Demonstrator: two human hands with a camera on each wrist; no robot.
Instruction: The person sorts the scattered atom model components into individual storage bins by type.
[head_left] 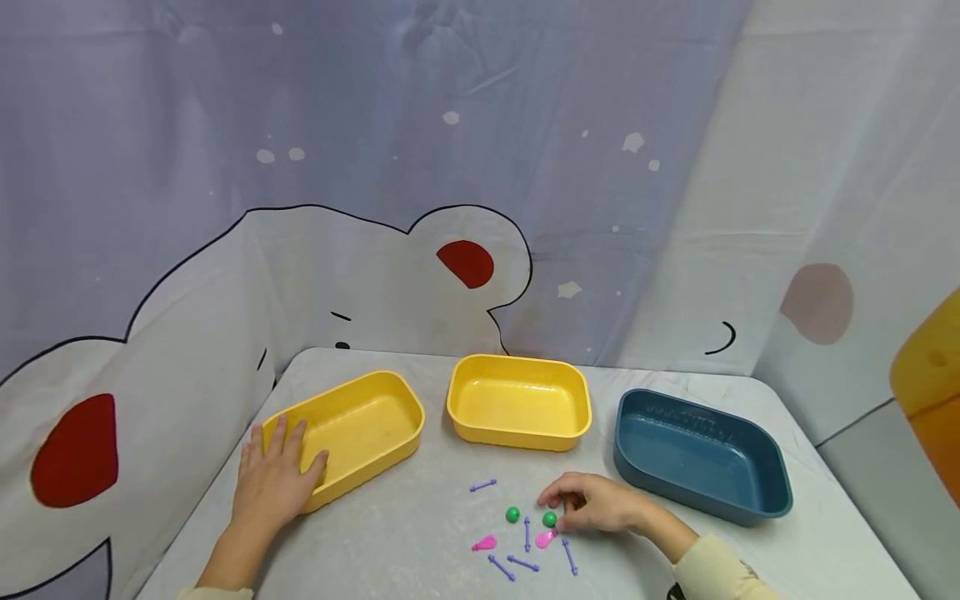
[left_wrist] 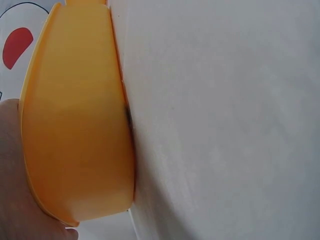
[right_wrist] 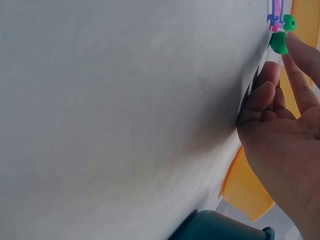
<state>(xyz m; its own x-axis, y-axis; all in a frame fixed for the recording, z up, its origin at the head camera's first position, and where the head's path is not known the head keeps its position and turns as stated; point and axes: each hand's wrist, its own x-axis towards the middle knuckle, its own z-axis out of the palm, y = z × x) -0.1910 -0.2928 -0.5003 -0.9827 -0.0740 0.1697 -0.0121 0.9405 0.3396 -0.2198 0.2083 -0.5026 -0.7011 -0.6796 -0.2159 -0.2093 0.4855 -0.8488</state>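
the left hand [head_left: 273,479] lies flat with straight fingers over the near rim of the left yellow tray [head_left: 360,433], by the desk's [head_left: 420,533] left edge. near the front edge, the right hand [head_left: 596,504] curls its fingers at a green bead [head_left: 550,519], touching it among purple sticks [head_left: 522,563].

- Green bead [head_left: 550,519]: small, round and glossy, lying on the grey bench right at the fingertips of the right hand [head_left: 596,503], which touches it (in the right wrist view a fingertip covers its upper edge).
- Second green bead [head_left: 512,514]: the same kind, lying free just left of the first, among purple pins.
- Yellow tray [head_left: 352,433]: shallow, rounded-rectangular, upright and empty, at the bench's left; the left hand [head_left: 276,473] rests on its near corner.
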